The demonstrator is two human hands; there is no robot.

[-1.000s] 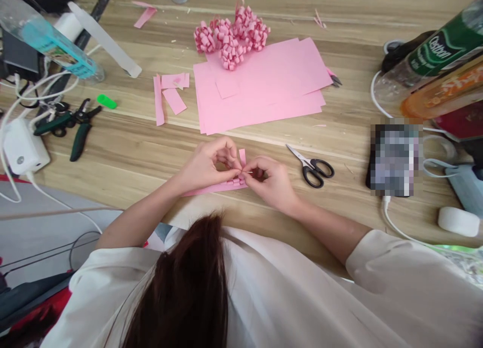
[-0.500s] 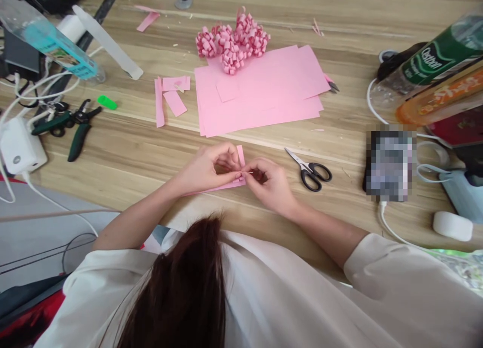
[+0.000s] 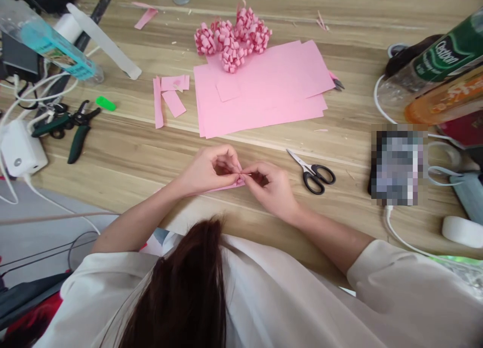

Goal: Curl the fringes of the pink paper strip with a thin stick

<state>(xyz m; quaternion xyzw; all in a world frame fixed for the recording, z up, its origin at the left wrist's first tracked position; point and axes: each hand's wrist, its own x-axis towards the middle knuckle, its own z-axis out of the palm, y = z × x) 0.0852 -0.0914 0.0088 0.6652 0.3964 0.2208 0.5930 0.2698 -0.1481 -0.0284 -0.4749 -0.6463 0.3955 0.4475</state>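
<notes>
My left hand (image 3: pixel 207 170) and my right hand (image 3: pixel 274 189) meet fingertip to fingertip just above the table. Both are closed in a pinch on a small strip of pink paper (image 3: pixel 240 180), mostly hidden by the fingers. A thin pale sliver shows between the right fingertips; its kind is too small to make out. Under the hands, along the table's near side, lies a longer pink paper strip (image 3: pixel 226 188). Black-handled scissors (image 3: pixel 316 176) rest to the right of my right hand, blades slightly apart.
Pink paper sheets (image 3: pixel 260 93) lie beyond the hands, with curled pink paper flowers (image 3: pixel 232 41) at their far edge. Paper scraps (image 3: pixel 174 103) and green-handled pliers (image 3: pixel 78 142) are on the left. Bottles (image 3: pixel 445 56) and a phone (image 3: pixel 398 166) with its cable stand right.
The pink strip end that stuck up beyond my fingertips no longer shows there. Both hands stay pinched together in nearly the same place; the view has shifted slightly.
</notes>
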